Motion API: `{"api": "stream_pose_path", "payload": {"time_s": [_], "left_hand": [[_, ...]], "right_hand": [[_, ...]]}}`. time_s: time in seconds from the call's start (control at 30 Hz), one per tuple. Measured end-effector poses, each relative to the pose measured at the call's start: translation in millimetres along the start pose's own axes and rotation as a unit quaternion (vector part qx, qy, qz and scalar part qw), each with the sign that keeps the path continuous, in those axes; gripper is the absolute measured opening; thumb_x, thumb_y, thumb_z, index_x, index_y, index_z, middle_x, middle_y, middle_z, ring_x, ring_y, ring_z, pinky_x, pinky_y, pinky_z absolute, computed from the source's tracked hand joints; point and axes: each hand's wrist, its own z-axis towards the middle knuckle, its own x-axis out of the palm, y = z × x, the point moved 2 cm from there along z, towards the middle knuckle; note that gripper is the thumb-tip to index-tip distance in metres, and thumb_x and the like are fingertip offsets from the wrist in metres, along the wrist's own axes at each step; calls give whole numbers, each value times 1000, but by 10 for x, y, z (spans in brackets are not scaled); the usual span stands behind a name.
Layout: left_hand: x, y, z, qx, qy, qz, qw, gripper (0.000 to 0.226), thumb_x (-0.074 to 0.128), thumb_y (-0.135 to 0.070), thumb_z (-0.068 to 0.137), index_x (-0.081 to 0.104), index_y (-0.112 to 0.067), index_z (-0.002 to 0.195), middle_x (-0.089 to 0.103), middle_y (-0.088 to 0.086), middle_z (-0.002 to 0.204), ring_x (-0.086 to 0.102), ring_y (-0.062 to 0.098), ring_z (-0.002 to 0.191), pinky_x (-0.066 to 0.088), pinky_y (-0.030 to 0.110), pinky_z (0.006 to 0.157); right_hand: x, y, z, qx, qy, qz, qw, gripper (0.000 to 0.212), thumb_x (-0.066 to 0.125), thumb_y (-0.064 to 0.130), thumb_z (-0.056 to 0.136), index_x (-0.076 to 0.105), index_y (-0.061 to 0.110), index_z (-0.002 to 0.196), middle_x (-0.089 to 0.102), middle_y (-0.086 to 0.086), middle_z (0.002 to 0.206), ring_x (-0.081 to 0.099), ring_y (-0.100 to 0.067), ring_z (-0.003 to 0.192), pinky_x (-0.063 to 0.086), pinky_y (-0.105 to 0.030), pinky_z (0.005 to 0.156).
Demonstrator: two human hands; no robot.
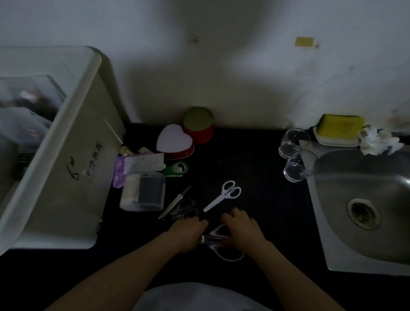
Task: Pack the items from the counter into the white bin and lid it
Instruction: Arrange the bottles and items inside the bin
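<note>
Two hands meet over big scissors near the counter's front edge. Left hand sits fingers-down on the blade end and looks curled around it, but the light is too dim to tell for sure. Right hand lies over the white handle loops, fingers spread and bent; can't tell if it grips.

White bin at the left end of the counter, no lid on, already holding clear packets and dark stuff.

On the counter, just right of the bin:
- clear tub beside the bin wall
- purple pack and white card behind it
- green opener touching the card
- heart tin with red tin behind, at the back edge
- tweezers and dark scissors just left of the left hand
- small white scissors just behind the right hand

Sink at the right end, two glasses at its left rim, sponge behind it.
</note>
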Motion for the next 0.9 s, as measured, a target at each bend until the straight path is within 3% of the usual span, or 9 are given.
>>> {"api": "stream_pose_path", "payload": {"time_s": [0.27, 0.4, 0.5, 0.6, 0.77, 0.9], "left_hand": [[-73, 37, 97, -35, 3, -42, 998, 20, 49, -18, 92, 51, -4, 106, 56, 19, 115, 57, 35, 105, 46, 40, 85], [-202, 83, 119, -30, 40, -87, 995, 18, 53, -12, 88, 59, 2, 98, 60, 22, 106, 60, 35, 97, 49, 39, 78], [-346, 128, 127, -28, 40, -104, 993, 24, 60, -6, 83, 60, 2, 105, 60, 21, 110, 59, 33, 101, 46, 33, 76], [-515, 154, 118, -20, 3, -123, 992, 25, 60, -4, 82, 55, -3, 107, 57, 16, 113, 56, 29, 102, 42, 31, 76], [-827, 186, 14, -1, -102, -129, 986, 21, 54, 2, 80, 55, -6, 100, 56, 17, 107, 51, 23, 86, 39, 28, 70], [-1207, 248, -162, 9, -152, -126, 980, 27, 55, 3, 79, 58, -6, 104, 58, 14, 108, 56, 28, 96, 45, 32, 74]], "right_hand": [[-34, -62, 54, 4, -15, 37, 999, 64, 72, 50, 70, 43, 19, 119, 41, -8, 122, 47, -27, 110, 43, -40, 89], [-76, -80, 29, 21, -21, 102, 994, 60, 74, 47, 68, 43, 20, 112, 37, -5, 117, 52, -22, 95, 48, -36, 78], [-133, -109, -1, 39, -36, 144, 988, 57, 72, 46, 72, 47, 18, 114, 37, -4, 117, 54, -22, 96, 50, -37, 81], [-257, -104, -42, 35, -91, 157, 983, 46, 68, 46, 77, 56, 14, 108, 50, -4, 110, 54, -21, 98, 49, -35, 79], [-504, 11, -125, 67, -224, 197, 952, 36, 68, 48, 74, 62, 12, 76, 57, 1, 77, 57, -17, 71, 46, -33, 61], [-791, 165, -138, 59, -366, 240, 897, 26, 78, 31, 67, 66, 12, 81, 55, -7, 91, 53, -22, 86, 48, -33, 71]]}}
